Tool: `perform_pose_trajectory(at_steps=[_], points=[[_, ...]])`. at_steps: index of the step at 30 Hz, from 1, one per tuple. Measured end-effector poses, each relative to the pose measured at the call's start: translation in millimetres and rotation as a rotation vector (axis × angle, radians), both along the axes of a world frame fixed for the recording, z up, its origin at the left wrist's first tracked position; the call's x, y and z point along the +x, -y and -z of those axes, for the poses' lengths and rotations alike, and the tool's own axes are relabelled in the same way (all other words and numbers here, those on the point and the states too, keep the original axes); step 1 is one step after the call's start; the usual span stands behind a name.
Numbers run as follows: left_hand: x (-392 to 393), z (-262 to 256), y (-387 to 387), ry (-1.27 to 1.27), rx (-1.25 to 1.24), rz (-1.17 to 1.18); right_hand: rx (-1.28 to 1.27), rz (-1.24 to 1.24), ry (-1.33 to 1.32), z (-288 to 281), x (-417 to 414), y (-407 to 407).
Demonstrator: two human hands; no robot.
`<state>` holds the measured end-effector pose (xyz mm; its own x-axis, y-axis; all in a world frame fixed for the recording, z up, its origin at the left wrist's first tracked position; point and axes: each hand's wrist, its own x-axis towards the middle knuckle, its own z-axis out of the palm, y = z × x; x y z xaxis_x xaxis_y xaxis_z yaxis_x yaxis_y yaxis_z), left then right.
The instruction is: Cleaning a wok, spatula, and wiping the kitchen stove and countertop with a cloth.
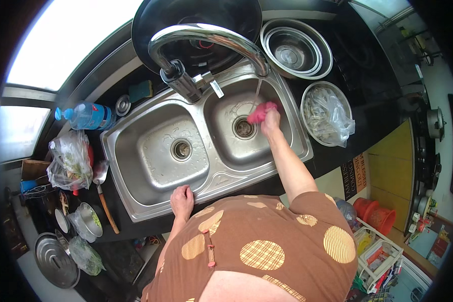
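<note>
A pink cloth (263, 111) is bunched in my right hand (271, 121) over the right basin (232, 149), just right of its drain (244, 127). A thin stream of water (256, 92) falls from the curved chrome faucet (207, 31) beside the cloth. My left hand (182, 202) rests on the front rim of the double stainless steel sink (207, 185), its fingers curled and nothing seen in them. Water drops lie on the floor of the left basin (154, 166).
Behind the faucet stands a large black wok (143, 34). Nested steel bowls (294, 56) and a bowl (305, 124) holding a plastic bag (330, 113) sit to the right. At left are a blue bottle (90, 116), a bagged bundle (71, 158) and a wooden-handled spatula (107, 207).
</note>
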<state>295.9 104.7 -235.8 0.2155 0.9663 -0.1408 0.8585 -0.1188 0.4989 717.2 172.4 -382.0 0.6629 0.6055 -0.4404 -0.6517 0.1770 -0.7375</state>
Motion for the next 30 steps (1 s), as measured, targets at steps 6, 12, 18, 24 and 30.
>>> perform_pose_trajectory(at_steps=[6,12,18,24,30], points=[[-6,-2,8,-0.025,0.024,-0.030,0.101,0.270,-0.064,-64,-75,-107],[6,-4,5,-0.026,0.013,0.005,0.173,-0.192,-0.175,-45,-109,-127],[0,-4,5,-0.047,0.005,-0.020,-0.318,-0.565,0.576,-80,-186,-96],[3,-7,4,-0.040,0.022,-0.024,-0.304,-1.080,0.595,-36,-179,-10],[-2,-7,11,-0.022,0.030,-0.092,-0.369,-1.763,1.173,-98,-134,37]])
